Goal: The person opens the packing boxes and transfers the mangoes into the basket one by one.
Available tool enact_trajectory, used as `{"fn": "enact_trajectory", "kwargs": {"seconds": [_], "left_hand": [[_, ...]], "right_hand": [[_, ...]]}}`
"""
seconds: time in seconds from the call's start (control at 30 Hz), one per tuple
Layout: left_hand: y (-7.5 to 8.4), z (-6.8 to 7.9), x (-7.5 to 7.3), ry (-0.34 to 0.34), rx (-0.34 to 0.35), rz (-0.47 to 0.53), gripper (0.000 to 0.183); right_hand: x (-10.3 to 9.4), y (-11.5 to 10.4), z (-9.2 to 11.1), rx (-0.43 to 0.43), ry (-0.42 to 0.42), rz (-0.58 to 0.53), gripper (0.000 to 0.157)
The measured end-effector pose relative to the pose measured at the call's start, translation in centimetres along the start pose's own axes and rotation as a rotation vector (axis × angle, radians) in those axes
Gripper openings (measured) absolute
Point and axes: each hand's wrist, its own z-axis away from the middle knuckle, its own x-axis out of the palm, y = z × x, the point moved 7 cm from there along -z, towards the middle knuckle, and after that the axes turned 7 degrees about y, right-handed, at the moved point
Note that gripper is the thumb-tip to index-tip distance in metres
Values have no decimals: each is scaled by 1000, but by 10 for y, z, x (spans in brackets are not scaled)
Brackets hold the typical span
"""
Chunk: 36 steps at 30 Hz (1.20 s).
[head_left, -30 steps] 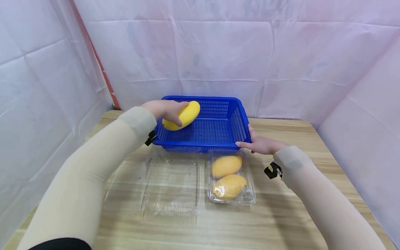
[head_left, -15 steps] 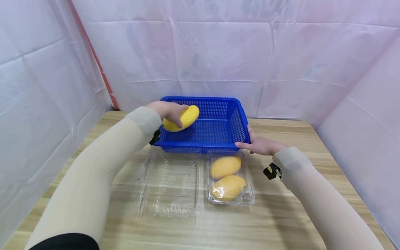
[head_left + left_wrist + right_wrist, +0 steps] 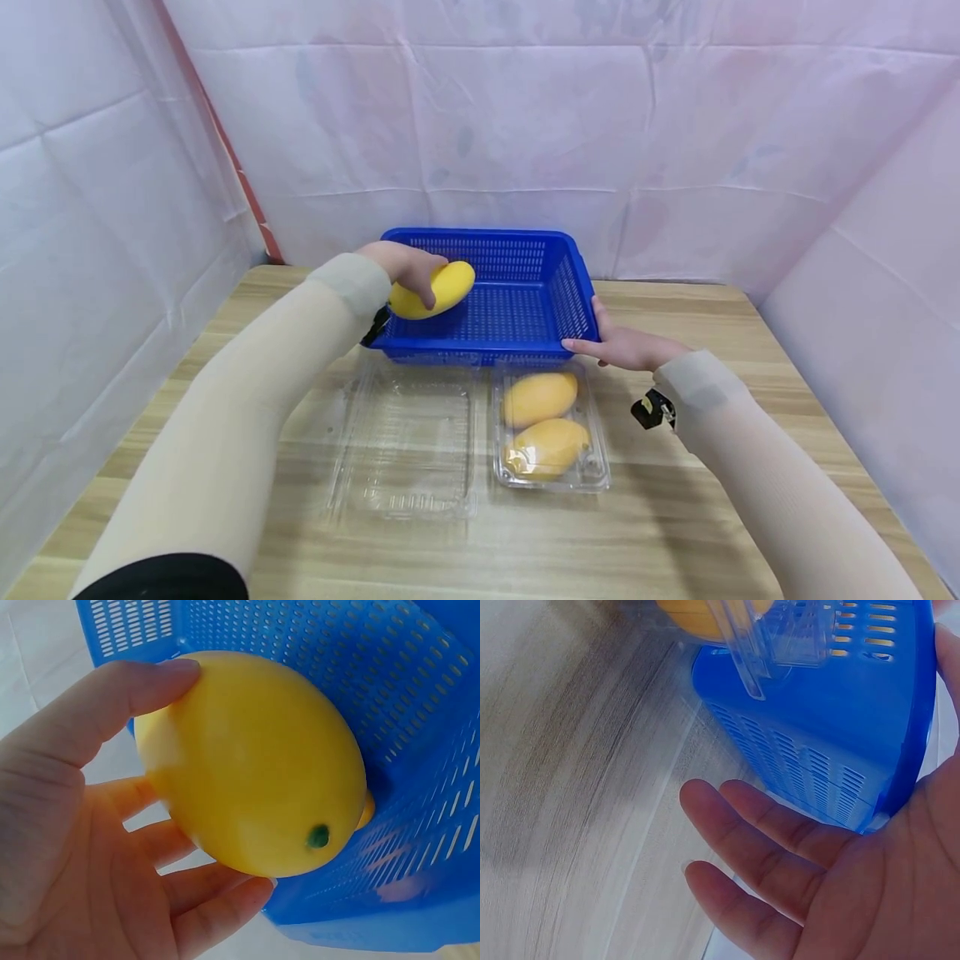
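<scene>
A yellow mango point(image 3: 452, 287) is gripped by my left hand point(image 3: 408, 268), thumb on one side and fingers on the other. It is held within the left part of a blue slotted plastic basket point(image 3: 480, 343). The left wrist view shows the mango's green stem spot point(image 3: 319, 836) and a sliver of another yellow thing point(image 3: 366, 810) behind it. At the basket's front right corner rests my right hand point(image 3: 633, 346), thumb along the front rim. Its other fingers point(image 3: 757, 859) stretch loosely outside the basket wall in the right wrist view.
A clear plastic clamshell tray point(image 3: 416, 450) lies in front of the basket. Beside it, another clear clamshell point(image 3: 600, 467) contains two orange-yellow mangoes point(image 3: 542, 400). The wooden table point(image 3: 675, 542) is enclosed by pale sheeting point(image 3: 487, 125) at the back and sides.
My left hand has lowered the mango slightly and tilted it flatter, deeper in the basket's left part. My right hand stays at the corner.
</scene>
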Motion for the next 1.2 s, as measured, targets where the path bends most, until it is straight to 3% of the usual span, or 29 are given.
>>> {"fn": "enact_trajectory", "kwargs": {"seconds": [0.4, 0.7, 1.2], "left_hand": [[-8, -2, 11, -84, -87, -29, 90], [-16, -2, 14, -98, -157, -45, 87], [-17, -2, 23, -124, -138, -91, 88]], "right_hand": [[1, -3, 2, -21, 22, -26, 107], [2, -5, 4, -23, 26, -20, 106], [4, -7, 5, -7, 23, -7, 107]]}}
